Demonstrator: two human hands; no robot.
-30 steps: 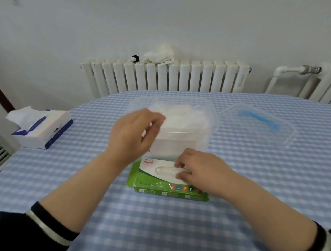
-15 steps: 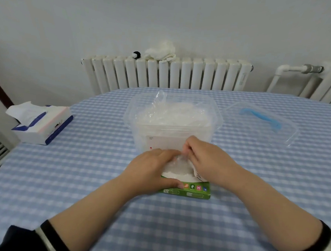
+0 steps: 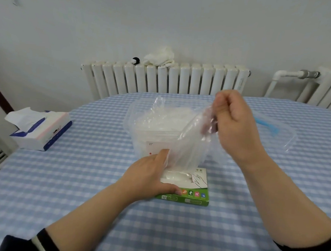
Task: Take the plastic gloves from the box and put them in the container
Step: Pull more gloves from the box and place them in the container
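Note:
The green and white glove box (image 3: 192, 195) lies flat on the checked tablecloth, just in front of the clear plastic container (image 3: 140, 135). The container holds a heap of thin clear gloves (image 3: 167, 117). My left hand (image 3: 148, 176) rests on the left part of the box, thumb along its front edge, fingers lying flat. My right hand (image 3: 233, 117) is raised above the container's right side and pinches a clear plastic glove (image 3: 190, 146), which hangs stretched from the fingers down to the box's opening.
The container's clear lid (image 3: 276, 132) with a blue handle lies to the right, partly behind my right hand. A tissue box (image 3: 42, 129) sits at the table's left edge. White radiators (image 3: 163, 78) with a cloth on top stand behind the table.
My left hand came down from the container onto the box. My right hand pinched a glove at the opening and lifted it up and to the right.

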